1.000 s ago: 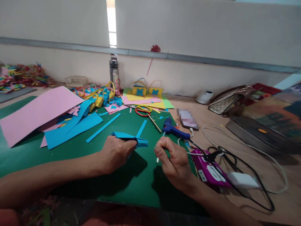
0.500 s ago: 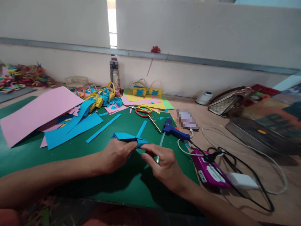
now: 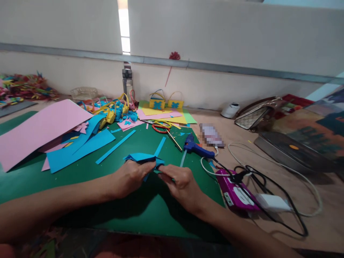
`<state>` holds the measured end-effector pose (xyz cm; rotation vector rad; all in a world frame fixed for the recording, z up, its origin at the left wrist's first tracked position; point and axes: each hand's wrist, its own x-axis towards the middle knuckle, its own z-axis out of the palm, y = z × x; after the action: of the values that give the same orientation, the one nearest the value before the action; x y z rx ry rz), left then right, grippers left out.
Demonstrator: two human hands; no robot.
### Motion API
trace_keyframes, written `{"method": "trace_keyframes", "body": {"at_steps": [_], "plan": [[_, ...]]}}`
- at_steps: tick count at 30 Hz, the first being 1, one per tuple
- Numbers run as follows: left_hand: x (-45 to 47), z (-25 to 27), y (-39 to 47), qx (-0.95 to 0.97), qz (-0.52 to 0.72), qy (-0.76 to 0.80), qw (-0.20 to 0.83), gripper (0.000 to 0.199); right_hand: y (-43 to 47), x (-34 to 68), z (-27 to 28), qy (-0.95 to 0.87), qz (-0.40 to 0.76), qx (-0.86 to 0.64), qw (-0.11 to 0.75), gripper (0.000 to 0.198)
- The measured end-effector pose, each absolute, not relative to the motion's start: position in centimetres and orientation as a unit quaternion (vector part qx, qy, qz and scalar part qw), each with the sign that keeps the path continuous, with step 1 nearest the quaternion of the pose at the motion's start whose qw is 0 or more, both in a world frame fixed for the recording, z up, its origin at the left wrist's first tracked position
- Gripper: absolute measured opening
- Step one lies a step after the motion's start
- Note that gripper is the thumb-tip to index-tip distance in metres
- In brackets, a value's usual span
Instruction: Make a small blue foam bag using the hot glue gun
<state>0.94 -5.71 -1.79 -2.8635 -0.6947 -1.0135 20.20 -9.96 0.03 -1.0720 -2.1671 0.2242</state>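
Between my two hands, just over the green mat (image 3: 113, 215), is a folded piece of blue craft foam or paper (image 3: 142, 157). My left hand (image 3: 133, 177) is closed on its left part, thumb on top. The fingers of my right hand (image 3: 180, 182) pinch its right end; their tips are partly hidden by the fold. A blue strip (image 3: 160, 146) lies behind the piece, and another blue strip (image 3: 115, 147) is farther left. To the right of my right hand rests a blue glue gun (image 3: 197, 147) with a clear glue stick in it.
Scissors (image 3: 161, 128) lie behind my hands. Blue sheets (image 3: 80, 152) and a large pink sheet (image 3: 45, 130) cover the left. Small yellow bags (image 3: 157, 104) stand at the back. Right of the mat are a phone (image 3: 211, 135), a purple power strip (image 3: 236, 191) and tangled cables (image 3: 290, 200).
My right hand has shifted slightly left, its fingers now farther onto the end of the blue piece. The pale stick-like thing seen at my right hand earlier no longer shows. The whole view has shifted slightly.
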Motion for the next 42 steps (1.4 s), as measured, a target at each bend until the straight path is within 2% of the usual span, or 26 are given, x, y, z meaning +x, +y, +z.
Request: {"method": "trace_keyframes", "body": {"at_steps": [4, 7, 14, 20, 23, 25, 29, 31, 33, 36, 39, 42], "plan": [[0.9, -1.6, -5.9, -0.919, -0.339, -0.202, 0.003, 0.021, -10.4, 19.5, 0.7, -0.815, 0.186, -0.406, 0.369, 0.017], [0.8, -1.5, -6.0, -0.925, -0.321, -0.201, 0.002, 0.021, -10.6, 19.3, 1.0, -0.813, 0.204, -0.409, 0.36, 0.022], [0.7, -1.5, -5.9, -0.902, -0.384, -0.197, 0.026, 0.02, -10.0, 19.9, 0.6, -0.849, 0.065, -0.372, 0.369, 0.02], [0.5, -1.1, -5.8, -0.906, -0.376, -0.19, 0.029, 0.024, -9.7, 20.3, 0.5, -0.851, 0.009, -0.395, 0.346, 0.022], [-0.1, -0.4, -5.1, -0.878, -0.408, -0.247, 0.04, 0.022, -9.5, 20.7, 0.7, -0.834, 0.009, -0.434, 0.34, 0.021], [-0.6, 0.2, -4.5, -0.846, -0.424, -0.325, 0.005, 0.016, -9.2, 21.0, 1.0, -0.821, 0.013, -0.464, 0.332, 0.023], [-1.3, 0.6, -3.4, -0.793, -0.454, -0.387, -0.126, 0.012, -8.1, 21.1, 1.3, -0.829, 0.025, -0.503, 0.242, 0.028], [-1.5, 0.4, -3.0, -0.783, -0.469, -0.382, -0.148, 0.014, -7.3, 20.6, 1.5, -0.86, 0.037, -0.477, 0.175, 0.021], [-1.7, 0.0, -2.8, -0.784, -0.475, -0.373, -0.144, 0.013, -6.4, 19.7, 1.7, -0.89, 0.045, -0.441, 0.108, 0.013], [-1.9, -0.5, -2.7, -0.786, -0.487, -0.359, -0.124, 0.01, -4.9, 18.3, 2.2, -0.915, 0.052, -0.4, 0.024, 0.017], [-2.0, -0.7, -2.6, -0.804, -0.484, -0.333, -0.09, 0.006, -3.6, 17.6, 2.8, -0.926, 0.071, -0.371, -0.005, 0.012], [-2.2, -0.8, -2.6, -0.84, -0.459, -0.28, -0.074, 0.017, -3.1, 17.8, 3.0, -0.93, 0.078, -0.36, -0.002, 0.012]]}}
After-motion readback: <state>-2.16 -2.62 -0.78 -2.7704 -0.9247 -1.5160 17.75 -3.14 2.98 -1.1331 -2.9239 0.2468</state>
